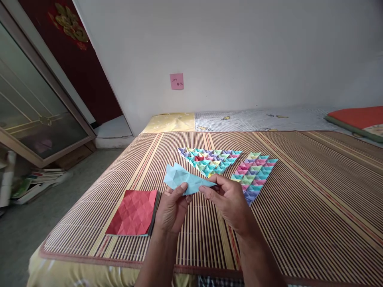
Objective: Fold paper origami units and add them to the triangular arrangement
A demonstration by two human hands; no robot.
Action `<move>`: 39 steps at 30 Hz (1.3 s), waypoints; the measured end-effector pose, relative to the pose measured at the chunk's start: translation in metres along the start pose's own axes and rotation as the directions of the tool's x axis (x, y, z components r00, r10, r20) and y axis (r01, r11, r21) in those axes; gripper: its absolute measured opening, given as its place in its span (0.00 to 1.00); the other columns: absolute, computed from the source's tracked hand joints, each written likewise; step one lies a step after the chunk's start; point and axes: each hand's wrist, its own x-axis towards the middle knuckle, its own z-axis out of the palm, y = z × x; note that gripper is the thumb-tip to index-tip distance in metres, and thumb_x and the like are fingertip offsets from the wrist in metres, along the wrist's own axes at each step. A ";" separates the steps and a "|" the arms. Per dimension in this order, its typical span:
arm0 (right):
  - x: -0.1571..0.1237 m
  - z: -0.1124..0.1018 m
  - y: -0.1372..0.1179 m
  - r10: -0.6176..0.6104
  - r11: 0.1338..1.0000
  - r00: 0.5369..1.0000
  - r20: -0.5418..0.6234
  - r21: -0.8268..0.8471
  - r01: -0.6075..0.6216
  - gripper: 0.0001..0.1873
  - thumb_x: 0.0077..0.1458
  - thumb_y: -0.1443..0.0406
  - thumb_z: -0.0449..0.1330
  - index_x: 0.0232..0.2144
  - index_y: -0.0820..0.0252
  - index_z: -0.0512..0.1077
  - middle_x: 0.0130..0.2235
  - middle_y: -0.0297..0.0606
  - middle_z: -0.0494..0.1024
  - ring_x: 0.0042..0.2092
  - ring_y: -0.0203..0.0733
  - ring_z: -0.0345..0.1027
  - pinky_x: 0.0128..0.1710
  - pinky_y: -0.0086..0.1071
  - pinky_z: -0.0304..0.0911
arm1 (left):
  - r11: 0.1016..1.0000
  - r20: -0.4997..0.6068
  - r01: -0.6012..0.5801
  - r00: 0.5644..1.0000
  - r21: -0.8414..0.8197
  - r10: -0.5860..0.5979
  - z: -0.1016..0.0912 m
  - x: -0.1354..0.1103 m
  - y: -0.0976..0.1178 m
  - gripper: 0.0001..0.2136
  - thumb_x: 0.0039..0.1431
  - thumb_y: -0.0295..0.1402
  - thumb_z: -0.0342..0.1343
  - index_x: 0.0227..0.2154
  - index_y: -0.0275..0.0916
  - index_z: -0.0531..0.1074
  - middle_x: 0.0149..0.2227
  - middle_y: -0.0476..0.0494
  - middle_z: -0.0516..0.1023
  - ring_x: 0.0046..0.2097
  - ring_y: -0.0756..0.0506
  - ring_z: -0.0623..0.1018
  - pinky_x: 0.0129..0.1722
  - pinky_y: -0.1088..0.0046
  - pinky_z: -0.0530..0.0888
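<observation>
A light blue sheet of origami paper (179,178), creased and partly folded to a point on its right, is held up above the mat between both hands. My left hand (173,205) pinches its lower edge, thumb in front and fingers behind. My right hand (227,197) grips the pointed right end between thumb and fingers. To the left lies a stack of creased square paper with a red sheet (134,213) on top. Beyond the hands are two folded-paper pieces of many coloured pockets: a triangular one (209,157) and a slanted one (257,173) at the right.
A striped bamboo mat (299,223) covers the bed. At the back right lies a folded orange and green cloth (359,119). A pink note (176,81) is stuck on the white wall. A glass-panelled door (36,103) stands at the left, with books (42,183) on the floor.
</observation>
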 end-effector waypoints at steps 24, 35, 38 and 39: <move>-0.001 -0.007 -0.009 -0.131 0.966 0.990 -0.059 -0.233 0.114 0.09 0.63 0.61 0.62 0.31 0.56 0.77 0.32 0.35 0.80 0.36 0.42 0.74 0.39 0.37 0.69 | 0.960 0.102 -0.087 0.993 0.265 0.062 -0.003 -0.003 -0.006 0.14 0.45 0.35 0.78 0.27 0.35 0.80 0.25 0.51 0.75 0.26 0.54 0.69 0.27 0.80 0.69; 0.000 -0.015 -0.006 -0.153 0.942 0.988 0.026 -0.297 0.153 0.05 0.61 0.64 0.59 0.32 0.54 0.74 0.33 0.34 0.78 0.37 0.43 0.72 0.40 0.38 0.66 | 0.990 0.124 0.137 0.982 0.033 -0.141 -0.006 0.003 -0.003 0.15 0.47 0.36 0.77 0.34 0.34 0.81 0.34 0.42 0.83 0.33 0.47 0.78 0.29 0.74 0.73; 0.001 -0.017 -0.004 -0.231 0.913 0.973 0.018 -0.342 0.223 0.05 0.60 0.67 0.58 0.31 0.54 0.71 0.36 0.35 0.77 0.41 0.45 0.72 0.44 0.39 0.66 | 0.988 0.099 0.156 0.983 -0.004 -0.155 -0.007 0.005 -0.003 0.15 0.45 0.33 0.78 0.32 0.35 0.80 0.36 0.44 0.83 0.33 0.49 0.78 0.28 0.76 0.72; 0.002 -0.018 -0.002 -0.259 0.901 0.966 0.011 -0.356 0.246 0.05 0.59 0.68 0.58 0.31 0.54 0.71 0.37 0.36 0.77 0.42 0.46 0.73 0.45 0.40 0.66 | 0.991 0.080 0.133 0.988 -0.009 -0.131 -0.007 0.006 -0.003 0.14 0.44 0.32 0.79 0.30 0.36 0.79 0.34 0.45 0.82 0.32 0.49 0.77 0.28 0.77 0.72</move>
